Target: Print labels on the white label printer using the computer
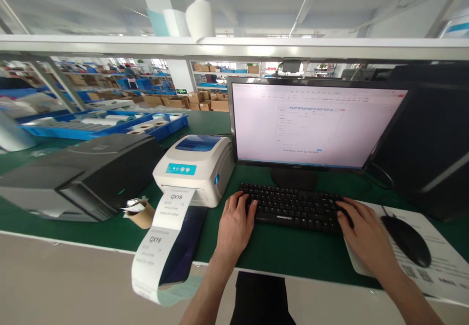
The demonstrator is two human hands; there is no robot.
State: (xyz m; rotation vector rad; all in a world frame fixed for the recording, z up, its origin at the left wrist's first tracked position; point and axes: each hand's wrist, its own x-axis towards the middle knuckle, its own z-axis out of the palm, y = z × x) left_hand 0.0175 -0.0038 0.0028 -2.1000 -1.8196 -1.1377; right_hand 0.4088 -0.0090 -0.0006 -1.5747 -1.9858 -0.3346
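A black keyboard lies on the green table in front of a lit monitor. My left hand rests at the keyboard's left end, fingers apart on the keys and holding nothing. At the opposite end, my right hand has its fingers spread over the number keys. Just right of that hand sits a black mouse on a white printed mat. The monitor shows a window whose text is too small to read. Left of the keyboard, a white label printer has a printed label strip hanging from its front.
A dark printer stands on the left, beside a small cardboard box of scraps. Blue trays with rolls lie behind it. A dark flat device is under the label strip. A shelf crosses above; a black case stands right.
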